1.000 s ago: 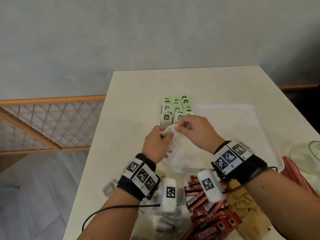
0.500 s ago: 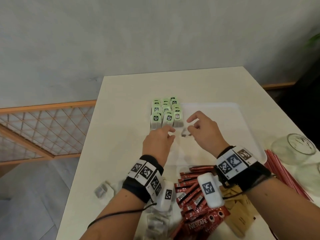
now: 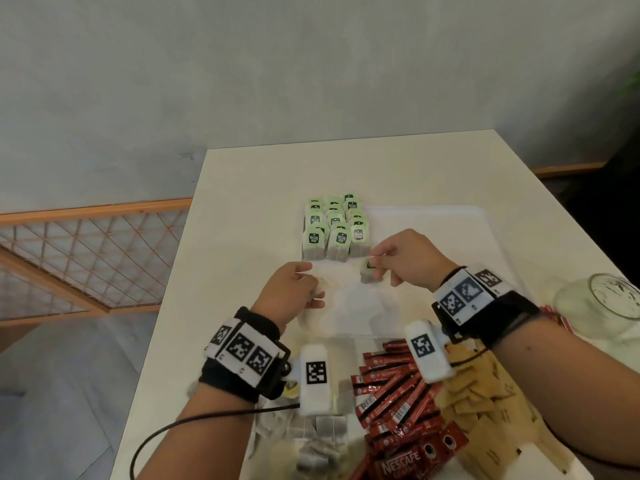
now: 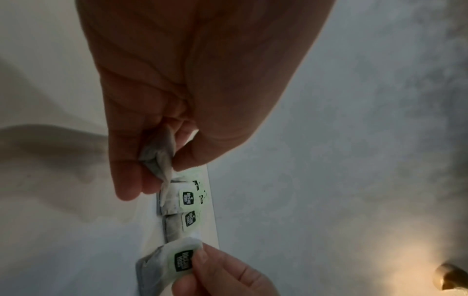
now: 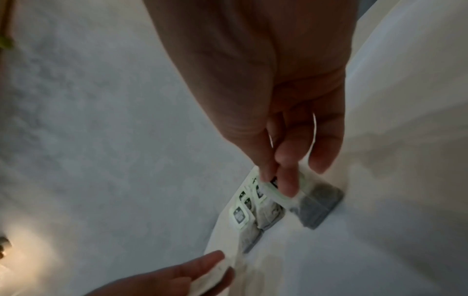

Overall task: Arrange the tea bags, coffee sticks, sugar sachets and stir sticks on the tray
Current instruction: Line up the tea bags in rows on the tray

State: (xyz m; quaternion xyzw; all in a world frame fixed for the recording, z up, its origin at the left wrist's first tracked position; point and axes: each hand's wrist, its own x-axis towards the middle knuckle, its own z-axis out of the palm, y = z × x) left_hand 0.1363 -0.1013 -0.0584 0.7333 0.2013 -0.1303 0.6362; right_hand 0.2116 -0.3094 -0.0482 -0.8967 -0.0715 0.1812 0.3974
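Note:
Several green-tagged tea bags point(image 3: 334, 226) lie in neat rows at the far left corner of the white tray point(image 3: 450, 237). Over the tray, just in front of the right column, my right hand point(image 3: 375, 263) pinches one tea bag point(image 3: 369, 273) by its tag. The right wrist view shows this tea bag point(image 5: 314, 204) hanging close to the tray. My left hand point(image 3: 310, 282) hovers at the tray's left edge, its fingers and thumb curled round another tea bag point(image 4: 159, 158). That bag is crumpled, and in the head view the hand mostly hides it.
In front of the tray lie red coffee sticks point(image 3: 394, 393), brown sugar sachets point(image 3: 485, 393) and loose tea bags point(image 3: 322, 434). A glass jar point(image 3: 602, 299) lies at the right beside red stir sticks point(image 3: 550, 313). The table point(image 3: 242, 202) ends at the left above a wooden lattice rail point(image 3: 86, 258).
A second ago both hands met over one tea bag near the rows. They have since drawn apart, and each now holds its own tea bag.

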